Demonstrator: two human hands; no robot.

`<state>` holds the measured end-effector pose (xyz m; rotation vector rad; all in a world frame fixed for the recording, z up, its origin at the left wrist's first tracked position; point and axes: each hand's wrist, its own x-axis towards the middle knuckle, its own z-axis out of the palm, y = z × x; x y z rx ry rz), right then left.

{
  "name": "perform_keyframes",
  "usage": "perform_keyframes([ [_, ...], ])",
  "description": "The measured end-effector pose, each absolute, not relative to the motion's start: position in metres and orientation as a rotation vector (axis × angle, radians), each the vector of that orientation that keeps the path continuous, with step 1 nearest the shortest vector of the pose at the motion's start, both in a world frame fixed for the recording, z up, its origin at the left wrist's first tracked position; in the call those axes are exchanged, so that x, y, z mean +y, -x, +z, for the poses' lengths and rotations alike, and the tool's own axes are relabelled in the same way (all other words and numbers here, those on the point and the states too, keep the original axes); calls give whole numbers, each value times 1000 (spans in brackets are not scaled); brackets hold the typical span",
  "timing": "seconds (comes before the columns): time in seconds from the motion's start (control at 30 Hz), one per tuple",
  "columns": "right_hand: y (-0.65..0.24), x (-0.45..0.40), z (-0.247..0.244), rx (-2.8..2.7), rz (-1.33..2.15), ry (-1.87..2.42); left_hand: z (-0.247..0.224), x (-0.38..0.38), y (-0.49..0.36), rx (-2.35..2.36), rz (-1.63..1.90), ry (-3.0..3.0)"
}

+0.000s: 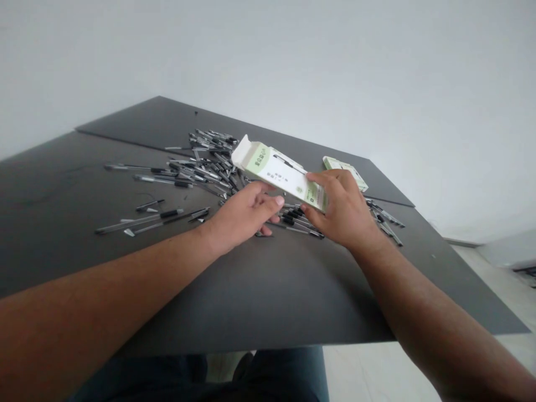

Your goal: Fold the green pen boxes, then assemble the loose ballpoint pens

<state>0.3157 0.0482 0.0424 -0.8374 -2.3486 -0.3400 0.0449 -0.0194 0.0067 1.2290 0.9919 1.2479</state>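
Note:
My right hand [345, 209] grips a white and pale green pen box [280, 174] by its near right end, thumb below and fingers on top. The box is tilted above the table, and its end flap [242, 151] stands open at the upper left. A pen is printed on its face. Just below the box's lower edge is my left hand [247, 215], its fingers loosely bent and apart, with nothing visible in them. I cannot tell whether its fingertips touch the box. Behind and under both hands lies a heap of clear pens with black parts [209, 167].
Another green and white pen box [345, 170] lies at the back right, beyond my right hand. Several pens lie on the right [387, 220], and more pens are scattered on the left [146, 220] with small white pieces. The dark grey table [259, 301] has a seam across it.

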Motion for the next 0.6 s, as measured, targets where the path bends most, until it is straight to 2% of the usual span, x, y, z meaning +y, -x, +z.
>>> perform_keyframes([
  [0.27,-295,14,24,-2331,-316,779,15,-24,-46,778,1378,-946],
  [0.6,-313,7,17,-2401,-168,679,13,-19,-43,1021,1486,-1013],
])
